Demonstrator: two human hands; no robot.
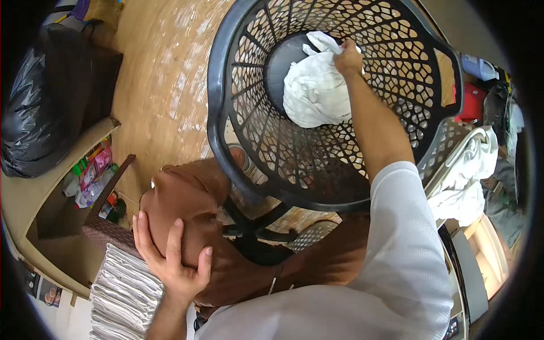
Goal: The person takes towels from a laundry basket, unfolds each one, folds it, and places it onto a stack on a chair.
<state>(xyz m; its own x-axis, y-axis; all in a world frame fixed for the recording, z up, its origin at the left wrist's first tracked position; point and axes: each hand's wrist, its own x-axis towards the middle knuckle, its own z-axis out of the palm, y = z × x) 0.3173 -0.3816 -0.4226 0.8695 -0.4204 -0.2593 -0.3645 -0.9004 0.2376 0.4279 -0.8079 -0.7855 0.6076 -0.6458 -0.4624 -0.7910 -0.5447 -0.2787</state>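
Down inside a black plastic laundry basket (pixel 218 107) lies a bundle of white cloth (pixel 314 93). My right hand (pixel 348 58) reaches into the basket and pinches an upper corner of that cloth, its fingers partly hidden behind the hand. My left hand (pixel 173 263) rests with spread fingers on my knee, on the brown trousers (pixel 178 207), holding nothing. Beside the left wrist stands a neat stack of folded white cloths (pixel 122 297). More white cloth (pixel 467 175) hangs to the right of the basket.
A black plastic bag (pixel 51 102) sits on a cabinet (pixel 62 218) at the left, with colourful packets on its shelf. A red container (pixel 471 102) and a bluish bottle (pixel 479 67) are at the right. Wooden flooring (pixel 164 73) shows behind the basket.
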